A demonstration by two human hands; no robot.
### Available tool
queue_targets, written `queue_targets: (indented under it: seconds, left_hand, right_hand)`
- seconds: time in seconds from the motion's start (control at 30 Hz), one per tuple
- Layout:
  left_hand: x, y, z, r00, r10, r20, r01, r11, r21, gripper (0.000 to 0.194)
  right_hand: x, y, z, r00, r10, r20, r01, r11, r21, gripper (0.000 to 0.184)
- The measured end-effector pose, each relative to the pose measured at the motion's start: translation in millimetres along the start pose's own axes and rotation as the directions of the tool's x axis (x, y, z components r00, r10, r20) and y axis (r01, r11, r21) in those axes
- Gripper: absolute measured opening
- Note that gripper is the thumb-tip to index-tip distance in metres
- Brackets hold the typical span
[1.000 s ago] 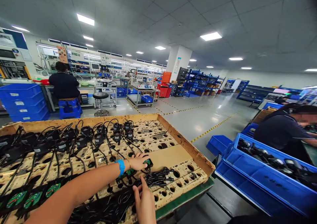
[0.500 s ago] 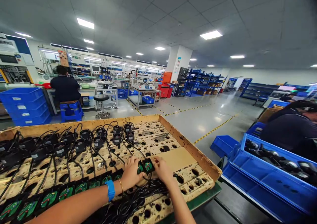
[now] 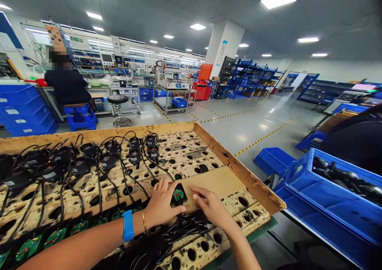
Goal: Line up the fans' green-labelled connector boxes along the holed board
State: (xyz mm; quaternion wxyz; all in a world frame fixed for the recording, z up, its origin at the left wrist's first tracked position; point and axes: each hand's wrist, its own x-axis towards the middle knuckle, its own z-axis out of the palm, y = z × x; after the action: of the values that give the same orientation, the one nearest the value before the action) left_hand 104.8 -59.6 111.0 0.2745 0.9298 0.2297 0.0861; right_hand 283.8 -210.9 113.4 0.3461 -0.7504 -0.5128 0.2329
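My left hand (image 3: 164,201), with a blue band and a gold bracelet at the wrist, lies with fingers spread at the near end of a row of black housings holding green circuit boards. Its thumb and fingers lie around the left side of the end circuit board (image 3: 178,194), whose housing they seem to touch. To the right, my right hand (image 3: 210,204) is apart from the housing, fingers loosely bent and thumb apart, over a brown cardboard sheet (image 3: 221,180). A tangle of black cables (image 3: 176,234) lies below both hands. Cabled round black parts (image 3: 134,156) stand behind the row.
A wooden tray (image 3: 238,162) with many holes bears all this. Blue bins (image 3: 334,194) with dark parts stand at right beside a co-worker's dark sleeve (image 3: 358,142). Another person (image 3: 65,83) sits at a far bench, near stacked blue crates (image 3: 24,110) and a round stool (image 3: 117,99).
My right hand has let go of the end housing and moved right. My left hand stays beside it, thumb now further along its near side. The view has tilted down.
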Motion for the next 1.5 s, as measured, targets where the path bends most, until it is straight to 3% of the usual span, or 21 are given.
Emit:
queue_targets:
  seconds: [0.1,0.2,0.3,0.5,0.67,0.83,1.0,1.17,1.33,1.5]
  left_hand:
    - [4,1,5.4,1.0,0.005,0.004,-0.005,1.0,-0.025,0.073]
    - [5,0,10.9,0.999,-0.009,-0.051,0.006,0.999,-0.053,0.061]
    - [3,-1,14.4,0.999,-0.028,-0.039,0.025,0.997,-0.078,0.059]
    - [-6,-8,8.9,0.993,-0.086,-0.081,0.08,0.994,-0.068,0.089]
    - [-14,-22,0.4,0.983,-0.169,-0.068,0.173,0.984,0.047,0.084]
    - [-23,-25,2.6,0.971,-0.202,-0.13,0.209,0.977,0.039,0.073]
    - [-25,-21,-5.0,0.96,-0.26,-0.105,0.269,0.96,0.084,0.063]
    - [-19,-18,-12.7,0.967,-0.245,-0.074,0.254,0.952,0.168,0.061]
    - [-14,-15,-12.1,0.981,-0.191,-0.028,0.193,0.952,0.238,0.059]
    - [-14,-15,-11.9,0.981,-0.194,-0.016,0.192,0.951,0.241,0.06]
  right_hand:
    - [-31,3,-13,0.994,-0.067,0.088,0.065,0.997,0.035,0.038]
    - [-53,7,-7,0.993,-0.028,0.116,0.024,0.999,0.031,0.035]
    - [-59,11,3,0.993,0.017,0.118,-0.021,0.999,0.029,0.037]
    - [-51,13,-5,0.991,-0.083,0.109,0.066,0.986,0.156,0.042]
    - [-25,4,-9,0.997,-0.053,-0.059,0.058,0.994,0.088,0.031]
    - [25,-2,9,0.996,-0.057,-0.075,0.056,0.998,-0.013,0.025]
    - [73,-29,30,0.995,-0.083,0.062,0.087,0.994,-0.069,0.023]
    - [101,-60,45,0.965,0.06,0.255,0.038,0.931,-0.363,0.024]
    - [108,-74,60,0.935,0.221,0.278,-0.051,0.858,-0.511,0.025]
    - [100,-79,70,0.957,0.152,0.248,0.006,0.842,-0.539,0.041]
